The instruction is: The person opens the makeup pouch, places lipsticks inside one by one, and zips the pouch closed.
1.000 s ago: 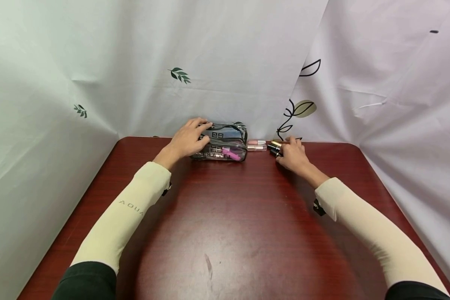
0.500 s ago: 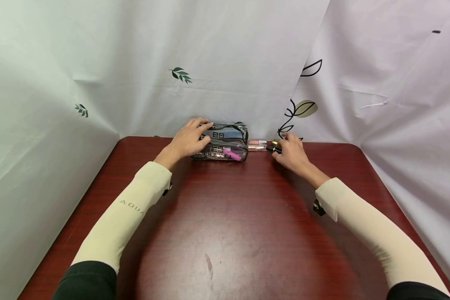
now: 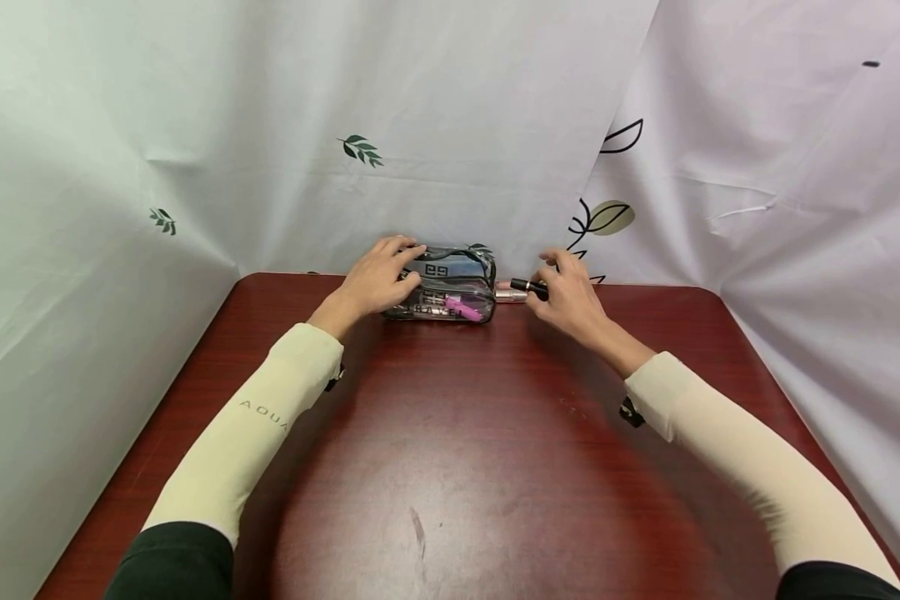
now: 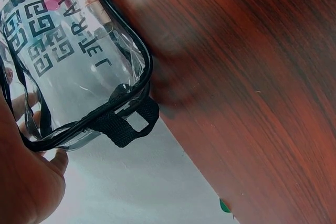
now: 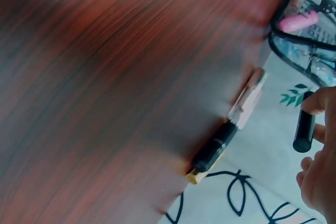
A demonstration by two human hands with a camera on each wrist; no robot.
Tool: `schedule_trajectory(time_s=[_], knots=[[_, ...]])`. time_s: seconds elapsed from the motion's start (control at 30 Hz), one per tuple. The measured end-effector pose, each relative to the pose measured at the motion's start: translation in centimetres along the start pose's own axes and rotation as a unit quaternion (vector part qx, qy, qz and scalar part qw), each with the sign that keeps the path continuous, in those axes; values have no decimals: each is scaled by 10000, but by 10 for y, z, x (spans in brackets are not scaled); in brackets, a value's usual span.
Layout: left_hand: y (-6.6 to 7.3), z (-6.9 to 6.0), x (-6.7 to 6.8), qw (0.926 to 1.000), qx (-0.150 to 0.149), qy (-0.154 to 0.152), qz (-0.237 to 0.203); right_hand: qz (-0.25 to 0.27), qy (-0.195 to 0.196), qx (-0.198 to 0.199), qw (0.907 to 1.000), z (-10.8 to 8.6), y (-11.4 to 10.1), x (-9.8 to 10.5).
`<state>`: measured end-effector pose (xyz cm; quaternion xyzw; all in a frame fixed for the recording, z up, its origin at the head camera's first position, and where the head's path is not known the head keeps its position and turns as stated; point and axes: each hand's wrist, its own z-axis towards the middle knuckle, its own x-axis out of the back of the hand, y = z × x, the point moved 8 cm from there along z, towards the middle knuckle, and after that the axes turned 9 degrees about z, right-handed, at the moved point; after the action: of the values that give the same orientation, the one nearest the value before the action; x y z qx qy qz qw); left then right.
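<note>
The clear pouch with black trim (image 3: 453, 287) (image 4: 79, 72) stands at the table's back edge with a pink item (image 3: 462, 308) and other small things inside. My left hand (image 3: 375, 279) (image 4: 26, 177) grips its left end, some fingers showing through the plastic. To the right of the pouch, my right hand (image 3: 573, 304) (image 5: 323, 169) pinches a black tube (image 3: 528, 288) (image 5: 304, 129) between thumb and fingers, raised off the table. Below that hand, pink clear tubes (image 5: 248, 98), another black tube (image 5: 215, 146) and a gold-ended one (image 5: 195, 177) lie at the edge.
A dark red wooden table (image 3: 450, 433) spreads before me. White cloth (image 3: 450, 108) with leaf prints hangs close behind its back edge and along both sides.
My right hand has moved left and up from the tubes at the back edge, now with a black tube pinched in its fingers. The left hand and the pouch have stayed in place.
</note>
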<state>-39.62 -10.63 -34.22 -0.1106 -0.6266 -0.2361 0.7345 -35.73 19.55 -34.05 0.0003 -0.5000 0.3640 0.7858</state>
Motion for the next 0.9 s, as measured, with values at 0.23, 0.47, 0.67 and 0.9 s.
schedule_trajectory(time_s=[0.23,0.47,0.67,0.9], knots=[[1,0,1,10000,-27,27,38,98,204,413,9989,5,-17,0],[-1,0,0,10000,33,-15,-7,261,272,470,9982,11,-31,4],[-2,-1,1,10000,34,-16,-7,304,228,513,9980,19,-42,4],[-4,-2,-1,10000,45,-80,12,442,273,794,9955,22,-54,-2]])
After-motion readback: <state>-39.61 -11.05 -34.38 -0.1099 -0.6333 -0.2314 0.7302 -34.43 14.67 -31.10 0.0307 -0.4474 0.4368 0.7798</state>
